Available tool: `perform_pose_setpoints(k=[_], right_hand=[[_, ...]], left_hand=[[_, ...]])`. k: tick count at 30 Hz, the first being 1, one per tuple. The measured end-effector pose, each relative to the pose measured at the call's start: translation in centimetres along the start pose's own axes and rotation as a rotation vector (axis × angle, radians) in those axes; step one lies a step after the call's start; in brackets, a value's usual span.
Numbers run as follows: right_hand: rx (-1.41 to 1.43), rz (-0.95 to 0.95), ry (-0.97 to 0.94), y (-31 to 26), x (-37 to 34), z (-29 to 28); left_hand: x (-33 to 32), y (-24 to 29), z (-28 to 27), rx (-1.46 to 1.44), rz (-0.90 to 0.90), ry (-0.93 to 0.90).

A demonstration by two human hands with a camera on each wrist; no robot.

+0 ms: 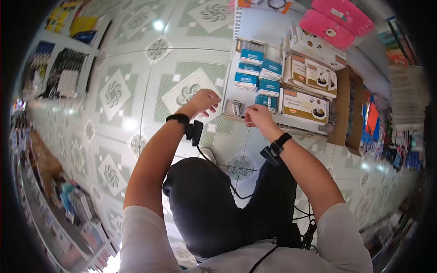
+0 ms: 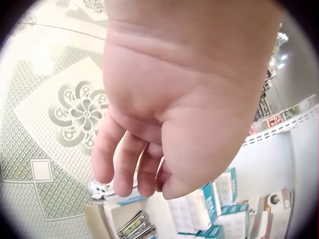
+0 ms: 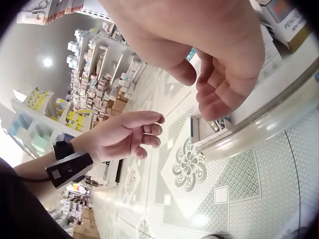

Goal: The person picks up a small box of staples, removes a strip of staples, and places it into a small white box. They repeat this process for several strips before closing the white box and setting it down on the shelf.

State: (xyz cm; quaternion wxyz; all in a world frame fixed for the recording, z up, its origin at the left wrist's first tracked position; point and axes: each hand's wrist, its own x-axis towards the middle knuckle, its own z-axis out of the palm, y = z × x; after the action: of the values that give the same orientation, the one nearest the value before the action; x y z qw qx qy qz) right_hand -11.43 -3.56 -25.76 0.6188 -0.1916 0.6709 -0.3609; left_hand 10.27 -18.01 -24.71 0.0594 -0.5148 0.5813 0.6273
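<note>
My left hand hangs over the floor just left of the shelf's front corner, its fingers loosely bent and empty; the left wrist view shows the same hand from the palm side. Close to a small open box of metal clippers is my right hand, on the box's right. In the right wrist view that hand has curled fingers with a gap to the thumb, and nothing visible is held. Metal clippers lie inside the box below the left fingers.
Blue-and-white boxes stand in rows behind the clippers, beside larger brown-and-white boxes. Pink cases lie farther back. A cardboard box stands at the right. Shelves line the left, and a cable hangs near the legs.
</note>
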Motion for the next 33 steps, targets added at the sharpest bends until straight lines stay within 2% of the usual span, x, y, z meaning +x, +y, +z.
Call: perform_pose_setpoints(k=[3,4,5,7,9,11,15,17,20,23,27,29,30,32,33], right_hand=[[-0.088,-0.061,0.098,0.3,0.8,0.7],[-0.058,-0.130,0.134,0.7,0.9,1.0],[-0.038,-0.119,0.159,1.3,1.0,1.2],[-0.268,-0.202,0.164,1.2,0.6,1.8],[-0.298,-0.198,0.177,1.7,1.4,2.3],[-0.524,-0.406,0.284,2.9,2.6,2.7],[-0.602,-0.362,0.325,1.8,3.1,3.6],[-0.765,-0.224,0.261,0.8,3.0,4.1],[-0.879,-0.322,0.348,1.5,3.2,4.7],[-0.938,-0.337,0.350,1.8,3.9,4.9],[-0.925,-0.379,0.353,1.6,3.0,4.6],[-0.768,-0.440,0.356,1.1,1.9,4.1],[-0.777,-0.440,0.358,0.8,1.4,3.6],[-0.465,-0.252,0.190,0.0,0.6,2.6],[-0.471,-0.257,0.189,-0.1,0.4,2.0]], left_hand=[[1.8,0.1,1.6,0.156,0.097,0.003],[2.4,0.5,1.6,0.179,0.106,-0.022],[2.9,0.7,1.9,0.191,0.142,-0.047],[3.2,0.5,2.7,0.211,0.170,-0.093],[3.8,0.7,2.9,0.233,0.193,-0.137],[4.3,0.1,3.3,0.237,0.220,-0.116],[5.0,-1.3,4.0,0.110,0.213,-0.078],[5.0,-1.3,4.0,0.055,0.214,-0.064],[4.7,-1.3,3.7,0.049,0.209,-0.096],[4.5,-1.1,3.3,0.035,0.210,-0.122],[4.3,-0.9,3.5,0.087,0.235,-0.128],[4.0,-0.5,4.1,0.102,0.255,-0.113],[3.6,0.0,4.3,0.079,0.269,-0.147],[2.9,1.1,4.4,0.054,0.290,-0.172],[2.6,1.7,4.7,0.027,0.305,-0.230]])
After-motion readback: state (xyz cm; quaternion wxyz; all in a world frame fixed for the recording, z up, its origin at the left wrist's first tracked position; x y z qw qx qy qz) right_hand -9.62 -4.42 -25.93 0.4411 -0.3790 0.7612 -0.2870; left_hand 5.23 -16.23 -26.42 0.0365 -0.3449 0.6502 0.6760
